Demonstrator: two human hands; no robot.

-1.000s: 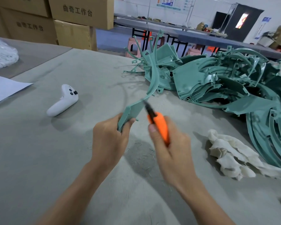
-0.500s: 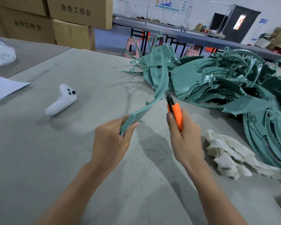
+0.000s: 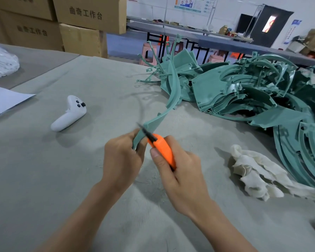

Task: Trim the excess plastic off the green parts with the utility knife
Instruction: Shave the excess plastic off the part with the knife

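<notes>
My left hand (image 3: 121,160) grips the near end of a long curved green part (image 3: 173,91), which arcs up and away above the table. My right hand (image 3: 178,171) holds an orange utility knife (image 3: 162,150); its dark blade lies against the part's edge just above my left fingers. A large pile of green parts (image 3: 253,95) covers the right and far side of the grey table (image 3: 44,170).
A white game controller (image 3: 69,113) lies on the table to the left. A crumpled white cloth (image 3: 256,171) sits to the right of my hands. A white sheet of paper (image 3: 2,100) and cardboard boxes (image 3: 84,19) are at the far left.
My right hand has drawn the knife back down along the part, from its upper curve to the near end by my left fingers. My left hand keeps its hold.
</notes>
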